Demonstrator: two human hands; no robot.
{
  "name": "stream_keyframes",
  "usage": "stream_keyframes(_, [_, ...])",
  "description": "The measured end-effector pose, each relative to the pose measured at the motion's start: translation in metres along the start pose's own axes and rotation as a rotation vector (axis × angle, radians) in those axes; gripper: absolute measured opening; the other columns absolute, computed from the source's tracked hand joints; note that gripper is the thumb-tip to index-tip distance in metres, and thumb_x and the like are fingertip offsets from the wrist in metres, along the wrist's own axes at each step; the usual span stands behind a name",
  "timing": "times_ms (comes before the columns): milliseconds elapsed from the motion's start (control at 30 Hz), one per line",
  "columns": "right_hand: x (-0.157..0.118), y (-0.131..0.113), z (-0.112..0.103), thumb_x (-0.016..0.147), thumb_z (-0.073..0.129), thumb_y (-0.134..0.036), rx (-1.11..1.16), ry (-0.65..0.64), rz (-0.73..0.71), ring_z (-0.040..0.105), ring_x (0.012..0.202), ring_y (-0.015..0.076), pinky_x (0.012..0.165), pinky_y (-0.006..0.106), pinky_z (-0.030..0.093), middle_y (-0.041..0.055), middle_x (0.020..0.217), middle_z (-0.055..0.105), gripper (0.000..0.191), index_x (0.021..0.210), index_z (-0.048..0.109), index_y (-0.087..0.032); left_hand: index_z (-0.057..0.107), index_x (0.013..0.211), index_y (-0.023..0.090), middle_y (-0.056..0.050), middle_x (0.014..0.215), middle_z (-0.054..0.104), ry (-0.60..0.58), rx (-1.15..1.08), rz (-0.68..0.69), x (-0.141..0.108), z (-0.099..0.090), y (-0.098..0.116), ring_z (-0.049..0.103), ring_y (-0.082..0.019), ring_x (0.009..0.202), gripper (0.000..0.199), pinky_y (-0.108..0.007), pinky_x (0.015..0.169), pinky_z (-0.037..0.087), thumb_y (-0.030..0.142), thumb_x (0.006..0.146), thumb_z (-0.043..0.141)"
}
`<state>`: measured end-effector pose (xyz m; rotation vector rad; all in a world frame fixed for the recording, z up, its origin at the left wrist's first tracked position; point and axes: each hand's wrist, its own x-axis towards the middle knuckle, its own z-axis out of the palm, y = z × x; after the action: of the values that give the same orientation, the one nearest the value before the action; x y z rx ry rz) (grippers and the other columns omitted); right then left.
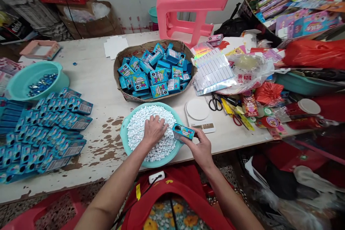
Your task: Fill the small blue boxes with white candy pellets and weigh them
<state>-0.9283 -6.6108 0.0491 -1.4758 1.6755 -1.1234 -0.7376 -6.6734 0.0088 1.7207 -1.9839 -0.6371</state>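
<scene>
My left hand [155, 130] is down in the white candies [140, 122], its fingers curled into them and the fingertips partly hidden. These small pellet-like candies fill a light teal basin [123, 137] at the table's front edge. Over the basin's right rim, my right hand [201, 148] grips a small blue candy box [183, 132] between thumb and fingers. The box is tilted, with a dark round hole in its end and "Caramelo" lettering on its side.
Behind the basin stands a cardboard box [117, 82] heaped with blue candy boxes. A white scale [199, 115], scissors [215, 102] and sticker sheets [212, 70] lie rightward. Rows of blue boxes [51, 125] and a teal bowl [63, 79] of shiny blue pieces stand left.
</scene>
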Motion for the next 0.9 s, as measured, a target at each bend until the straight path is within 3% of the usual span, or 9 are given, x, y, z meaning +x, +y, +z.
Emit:
stream_keyframes(133, [0.000, 0.001, 0.003, 0.073, 0.071, -0.040, -0.005, -0.021, -0.003, 0.059, 0.084, 0.0191, 0.077, 0.034, 0.048, 0.0035, 0.093, 0.063, 0.034, 0.100, 0.062, -0.021, 0.059, 0.066, 0.022, -0.008, 0.077, 0.054, 0.153, -0.384, -0.139, 0.006, -0.001, -0.007, 0.050, -0.025, 0.090, 0.016, -0.025, 0.069, 0.036, 0.034, 0.071, 0.069])
stream_keyframes(267, [0.002, -0.005, 0.006, 0.076, 0.070, -0.038, -0.010, -0.050, -0.038, 0.059, 0.088, 0.0199, 0.079, 0.034, 0.048, 0.0039, 0.096, 0.063, 0.032, 0.102, 0.062, -0.022, 0.060, 0.062, 0.021, -0.002, 0.068, 0.054, 0.267, -0.711, -0.316, 0.011, -0.010, -0.005, 0.049, -0.016, 0.071, 0.017, -0.020, 0.057, 0.033, 0.030, 0.064, 0.074])
stream_keyframes(400, [0.006, -0.016, 0.013, 0.076, 0.070, -0.036, -0.045, -0.080, -0.112, 0.059, 0.092, 0.0208, 0.081, 0.035, 0.048, 0.0043, 0.098, 0.063, 0.031, 0.104, 0.061, -0.024, 0.056, 0.064, 0.018, 0.003, 0.054, 0.048, 0.248, -1.151, -0.558, 0.015, -0.033, 0.014, 0.039, -0.009, 0.045, 0.023, -0.021, 0.041, 0.024, 0.037, 0.069, 0.068])
stream_keyframes(467, [0.009, -0.022, 0.019, 0.076, 0.070, -0.035, -0.077, -0.107, -0.161, 0.059, 0.092, 0.0213, 0.082, 0.035, 0.048, 0.0047, 0.097, 0.064, 0.031, 0.104, 0.060, -0.024, 0.055, 0.069, 0.018, 0.003, 0.057, 0.049, 0.215, -1.407, -0.582, 0.015, -0.045, 0.028, 0.040, -0.008, 0.042, 0.022, -0.020, 0.038, 0.023, 0.037, 0.071, 0.066])
stream_keyframes(533, [0.011, -0.028, 0.025, 0.076, 0.070, -0.033, -0.115, -0.141, -0.206, 0.059, 0.093, 0.0222, 0.083, 0.036, 0.048, 0.0053, 0.097, 0.064, 0.031, 0.104, 0.060, -0.024, 0.053, 0.070, 0.017, 0.002, 0.060, 0.051, 0.203, -1.596, -0.556, 0.015, -0.054, 0.040, 0.045, -0.008, 0.045, 0.021, -0.020, 0.040, 0.029, 0.036, 0.071, 0.064])
stream_keyframes(667, [0.014, -0.041, 0.034, 0.076, 0.071, -0.030, -0.182, -0.202, -0.246, 0.059, 0.093, 0.0235, 0.082, 0.036, 0.047, 0.0061, 0.097, 0.065, 0.031, 0.103, 0.060, -0.023, 0.051, 0.064, 0.016, 0.001, 0.057, 0.050, 0.286, -1.650, -0.522, 0.015, -0.061, 0.052, 0.053, -0.011, 0.051, 0.025, -0.024, 0.051, 0.042, 0.037, 0.074, 0.061])
stream_keyframes(900, [0.016, -0.051, 0.036, 0.075, 0.072, -0.026, -0.190, -0.237, -0.243, 0.059, 0.092, 0.0226, 0.082, 0.035, 0.046, 0.0051, 0.096, 0.065, 0.030, 0.102, 0.060, -0.022, 0.050, 0.056, 0.015, 0.002, 0.054, 0.047, 0.371, -1.546, -0.410, 0.015, -0.060, 0.049, 0.055, -0.012, 0.053, 0.030, -0.025, 0.053, 0.044, 0.033, 0.076, 0.062])
